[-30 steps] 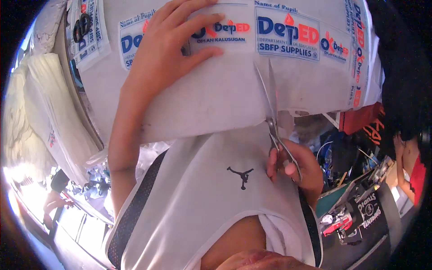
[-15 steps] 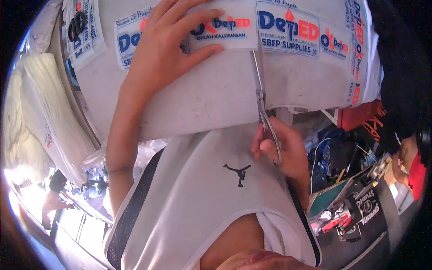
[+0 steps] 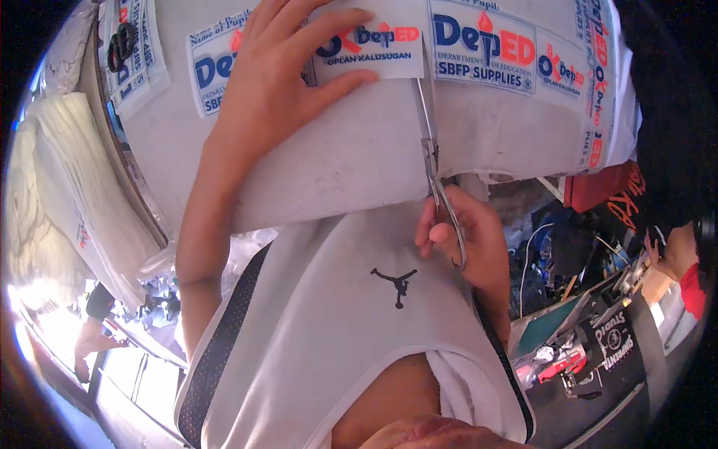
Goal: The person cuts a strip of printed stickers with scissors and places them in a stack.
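We see the left hand (image 3: 280,93) palm down on the far left part of the white work surface (image 3: 321,183), fingers spread wide and pointing far, thumb reaching right onto the printed white sheet (image 3: 400,66); flat press, nothing gripped. Its forearm runs up from the near left, elbow bent. Right hand (image 3: 479,224) sits at the near right edge, just beyond the jersey (image 3: 321,322), curled round the handles of the metal scissors (image 3: 428,146), thumb at a loop; we can't tell which fingers go through. Scissors point far, blades close together, ends at the sheet's right edge, beside a second printed sheet (image 3: 486,52) to the right. Right forearm is mostly hidden near the body.
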Demonstrator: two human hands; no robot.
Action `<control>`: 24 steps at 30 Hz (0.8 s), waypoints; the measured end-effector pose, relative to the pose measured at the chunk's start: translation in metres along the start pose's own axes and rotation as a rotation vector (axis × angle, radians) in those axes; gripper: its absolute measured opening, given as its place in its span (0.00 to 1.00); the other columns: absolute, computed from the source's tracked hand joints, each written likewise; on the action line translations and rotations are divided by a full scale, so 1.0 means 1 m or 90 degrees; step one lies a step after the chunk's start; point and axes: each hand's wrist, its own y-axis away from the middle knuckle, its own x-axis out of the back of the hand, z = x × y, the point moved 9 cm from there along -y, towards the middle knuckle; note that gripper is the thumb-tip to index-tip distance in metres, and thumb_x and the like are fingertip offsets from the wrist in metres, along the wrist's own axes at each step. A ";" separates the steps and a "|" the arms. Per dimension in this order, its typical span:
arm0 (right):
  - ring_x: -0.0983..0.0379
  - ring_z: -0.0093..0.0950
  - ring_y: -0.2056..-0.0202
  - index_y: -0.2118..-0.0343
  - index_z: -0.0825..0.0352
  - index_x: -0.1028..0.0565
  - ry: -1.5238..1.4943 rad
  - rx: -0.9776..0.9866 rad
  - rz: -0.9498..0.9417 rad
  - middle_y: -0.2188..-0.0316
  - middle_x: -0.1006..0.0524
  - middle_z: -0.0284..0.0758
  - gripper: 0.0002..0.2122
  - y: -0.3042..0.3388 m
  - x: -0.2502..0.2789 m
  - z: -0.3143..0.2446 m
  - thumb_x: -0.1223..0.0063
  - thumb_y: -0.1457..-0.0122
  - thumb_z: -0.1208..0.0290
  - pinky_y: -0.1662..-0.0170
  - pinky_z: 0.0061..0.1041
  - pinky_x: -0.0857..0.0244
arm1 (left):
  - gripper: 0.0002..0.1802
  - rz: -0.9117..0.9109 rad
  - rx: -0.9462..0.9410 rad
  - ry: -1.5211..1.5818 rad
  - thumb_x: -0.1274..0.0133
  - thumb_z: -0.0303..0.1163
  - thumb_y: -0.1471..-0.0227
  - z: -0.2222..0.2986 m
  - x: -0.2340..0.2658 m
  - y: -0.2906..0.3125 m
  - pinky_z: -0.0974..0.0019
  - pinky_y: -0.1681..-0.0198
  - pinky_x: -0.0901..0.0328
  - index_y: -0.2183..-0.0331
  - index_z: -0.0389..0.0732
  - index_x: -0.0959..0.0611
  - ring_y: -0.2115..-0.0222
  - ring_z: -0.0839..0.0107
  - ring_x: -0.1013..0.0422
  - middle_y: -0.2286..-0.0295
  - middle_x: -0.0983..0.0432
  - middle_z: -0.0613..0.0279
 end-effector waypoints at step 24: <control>0.27 0.19 0.78 0.69 0.68 0.28 0.009 -0.010 0.070 0.77 0.23 0.32 0.08 -0.006 -0.002 -0.003 0.38 0.42 0.73 0.74 0.21 0.31 | 0.29 0.012 -0.009 0.000 0.31 0.36 0.57 -0.006 -0.001 0.005 0.45 0.39 0.44 0.52 0.45 0.21 0.41 0.54 0.40 0.46 0.33 0.55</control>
